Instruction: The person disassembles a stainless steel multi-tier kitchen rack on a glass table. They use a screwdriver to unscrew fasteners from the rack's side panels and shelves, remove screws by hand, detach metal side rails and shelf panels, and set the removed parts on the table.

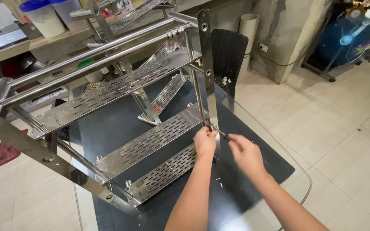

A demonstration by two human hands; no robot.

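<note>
A stainless-steel rack [120, 85] with slotted shelves lies tilted on a dark glass-topped table [253, 149]. My left hand [205, 141] grips the joint where an upright flat steel bar [206, 64] meets a lower shelf [150, 143]. A little to its right, my right hand [246, 155] holds a thin dark screwdriver [222, 134], whose tip points at that joint. Two small screws [219, 182] lie on the table beneath my forearms.
A black woven chair back [228, 53] stands behind the table. A wooden counter at the back left carries plastic tubs [46, 17] and a gas stove [1, 38]. A blue fan [343, 40] stands far right on the tiled floor [343, 128].
</note>
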